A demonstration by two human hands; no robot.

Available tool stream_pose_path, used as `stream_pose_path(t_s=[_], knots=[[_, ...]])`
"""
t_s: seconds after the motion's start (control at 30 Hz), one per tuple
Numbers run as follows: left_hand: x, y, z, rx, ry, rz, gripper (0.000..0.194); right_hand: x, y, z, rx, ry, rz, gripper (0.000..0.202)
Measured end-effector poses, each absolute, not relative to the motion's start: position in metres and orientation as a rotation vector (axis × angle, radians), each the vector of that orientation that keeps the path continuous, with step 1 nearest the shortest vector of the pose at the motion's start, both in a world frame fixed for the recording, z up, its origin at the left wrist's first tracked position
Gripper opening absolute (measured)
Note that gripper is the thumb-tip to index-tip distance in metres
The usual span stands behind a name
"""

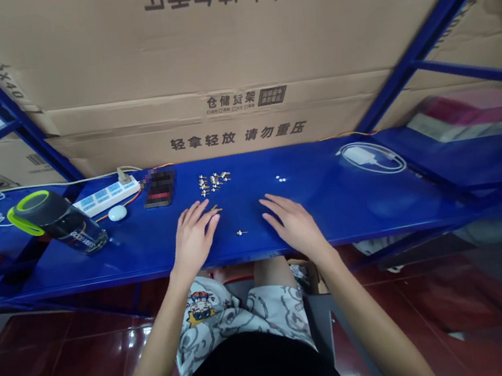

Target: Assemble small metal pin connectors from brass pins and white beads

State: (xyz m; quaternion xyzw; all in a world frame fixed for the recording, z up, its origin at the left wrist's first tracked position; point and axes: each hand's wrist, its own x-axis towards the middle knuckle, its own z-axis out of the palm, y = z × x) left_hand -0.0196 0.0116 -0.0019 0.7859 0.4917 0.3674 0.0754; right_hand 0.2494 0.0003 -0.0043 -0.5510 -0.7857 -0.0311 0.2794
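My left hand [194, 234] rests on the blue shelf with its fingers apart, beside a small brass-coloured piece [217, 209] at its fingertips. My right hand [296, 222] lies on the shelf too, fingers spread and holding nothing. Between the two hands, nearer the front edge, is a single small metal piece with a white part and a thin pin [242, 232]. Beyond my left hand sits a cluster of several similar small pieces [215, 182]. A few tiny white bits [281, 178] lie beyond my right hand.
Along the left stand a dark bottle with a lime-green loop [64, 222], a white power strip [108, 197], a white oval object [117, 213] and a blurred dark object [160, 188]. A coiled white cable with a charger [368, 157] lies right. Large cardboard boxes [209, 54] back the blue shelf [346, 210].
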Motion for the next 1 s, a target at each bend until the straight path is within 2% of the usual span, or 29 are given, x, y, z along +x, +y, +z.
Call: stream_pose_path(t_s=[0.07, 0.17, 1.0], knots=[[-0.0179, 0.0117, -0.0063, 2.41, 1.545, 0.953, 0.033, 0.2538, 0.0051, -0.0116, -1.501, -2.165, -0.08, 0.037], [-0.016, 0.0116, -0.0106, 2.48, 1.555, 0.825, 0.034, 0.2544, 0.0079, -0.0173, -1.519, -2.184, -0.086, 0.037], [-0.015, 0.0113, -0.0057, 2.566, 1.663, 0.626, 0.037, 0.2514, 0.0069, -0.0148, -1.566, -2.191, -0.117, 0.038]])
